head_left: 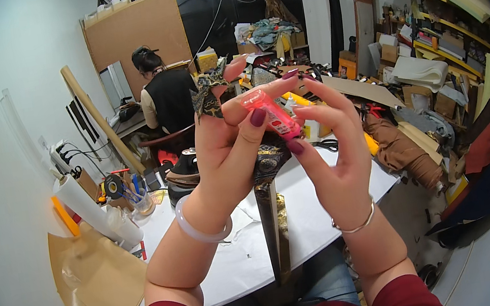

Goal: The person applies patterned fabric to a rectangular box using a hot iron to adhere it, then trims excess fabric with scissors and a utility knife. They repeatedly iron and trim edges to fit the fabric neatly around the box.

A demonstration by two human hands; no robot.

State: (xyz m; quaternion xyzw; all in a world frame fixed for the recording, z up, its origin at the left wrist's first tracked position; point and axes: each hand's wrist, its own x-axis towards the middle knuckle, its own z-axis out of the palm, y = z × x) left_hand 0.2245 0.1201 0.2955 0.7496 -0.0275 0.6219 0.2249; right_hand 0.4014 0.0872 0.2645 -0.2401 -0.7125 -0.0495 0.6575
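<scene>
I see my left hand (223, 137) and right hand (329, 139) both with fingers (273, 89) clamped on a pink lighter (272, 113), the left also gripping a dark patterned fabric strip (272, 213) hanging over the white table (237, 263), a seated person (169, 98) in the cluttered workshop beyond.

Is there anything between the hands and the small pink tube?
Nothing visible: the left hand and right hand both hold the small pink translucent plastic tube directly, above the dark patterned fabric strip.
</scene>
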